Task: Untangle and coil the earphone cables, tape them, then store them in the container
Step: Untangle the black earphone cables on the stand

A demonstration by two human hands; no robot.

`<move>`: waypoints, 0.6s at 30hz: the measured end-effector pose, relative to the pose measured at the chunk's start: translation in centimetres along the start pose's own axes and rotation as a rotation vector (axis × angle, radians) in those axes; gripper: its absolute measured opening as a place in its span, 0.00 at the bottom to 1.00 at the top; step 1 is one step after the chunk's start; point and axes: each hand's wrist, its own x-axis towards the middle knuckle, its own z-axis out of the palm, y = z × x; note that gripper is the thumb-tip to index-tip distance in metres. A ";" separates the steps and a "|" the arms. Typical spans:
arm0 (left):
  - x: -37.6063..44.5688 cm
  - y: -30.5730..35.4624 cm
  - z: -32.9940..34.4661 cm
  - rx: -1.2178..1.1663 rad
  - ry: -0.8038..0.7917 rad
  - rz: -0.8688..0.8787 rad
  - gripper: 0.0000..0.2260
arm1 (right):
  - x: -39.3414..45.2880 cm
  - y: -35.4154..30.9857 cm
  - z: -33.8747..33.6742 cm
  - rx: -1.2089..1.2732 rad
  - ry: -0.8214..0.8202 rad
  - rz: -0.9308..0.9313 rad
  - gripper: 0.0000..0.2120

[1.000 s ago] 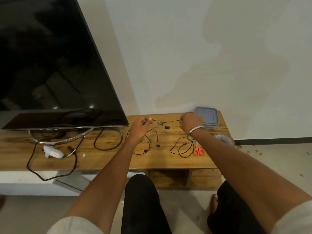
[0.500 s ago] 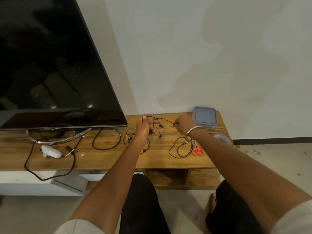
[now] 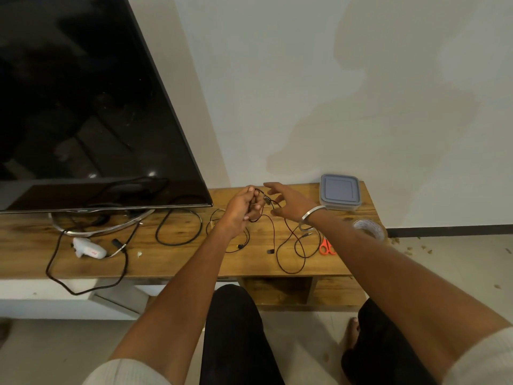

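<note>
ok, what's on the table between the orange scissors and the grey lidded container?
Head view: the right hand's wrist with its metal bangle crosses that stretch between scissors and container, over cable loops; otherwise bare wood.

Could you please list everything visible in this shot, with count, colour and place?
Television: one, black, left on the table.
Table: one, brown wood, against the wall.
Earphone cable: one, black, held in both hands, trailing onto the table.
Second earphone cable: one, black, on the table behind the left wrist.
Loose cable: one, black loop, right of the television stand.
Power cable: one, black, hanging over the table's front edge.
Container: one, grey, lid on, back right corner.
Tape roll: one, clear, right edge.
Scissors: one, orange handles, beside the right forearm.
White gadget: one, left front.
Left hand: gripping the cable.
Right hand: fingers spread, cable looped through.
Bracelet: one, silver, right wrist.
</note>
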 end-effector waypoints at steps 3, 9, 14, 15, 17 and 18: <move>0.2 0.3 -0.1 -0.035 0.015 0.006 0.15 | 0.0 0.0 0.0 0.028 -0.030 -0.014 0.21; 0.2 0.2 -0.5 0.047 0.177 0.009 0.15 | -0.8 -0.3 -0.6 0.266 -0.139 0.070 0.23; 0.4 -0.1 -0.2 0.003 0.229 -0.044 0.14 | -0.8 -0.4 -0.7 0.248 -0.202 0.078 0.32; 0.4 -0.1 -0.2 0.002 0.231 -0.048 0.14 | -0.8 -0.3 -0.7 0.235 -0.190 0.079 0.31; 0.5 -0.1 -0.2 0.010 0.240 -0.055 0.15 | -0.7 -0.2 -0.7 0.229 -0.149 0.089 0.27; 0.5 -0.1 -0.2 0.015 0.248 -0.056 0.15 | -0.7 -0.2 -0.7 0.233 -0.133 0.094 0.25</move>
